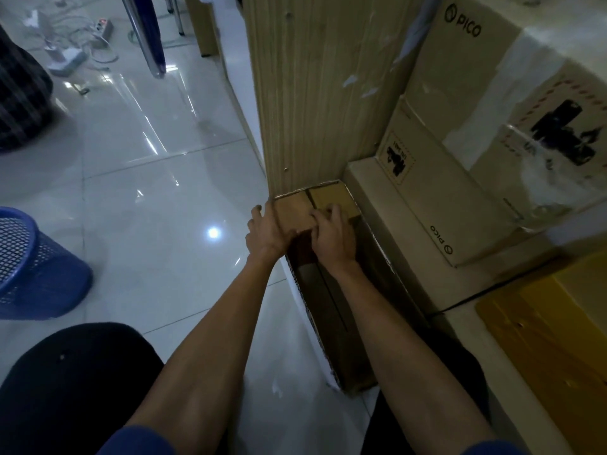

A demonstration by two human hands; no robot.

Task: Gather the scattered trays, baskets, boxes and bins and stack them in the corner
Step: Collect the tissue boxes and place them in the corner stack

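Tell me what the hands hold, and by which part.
The left hand and right hand grip the cardboard box at its far end, on the top flaps.

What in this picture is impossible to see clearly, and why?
Head view only.
- Cardboard box inside: too dark.
- Left hand and right hand grip: fingertips hidden by the hands themselves.
- Blue basket: cut off by the left edge.
- Yellow box: cut off by the right edge.

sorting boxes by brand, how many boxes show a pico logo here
2. One large taped box at the upper right; one longer box just below it, right of the open brown box on the floor. More logos may face away.
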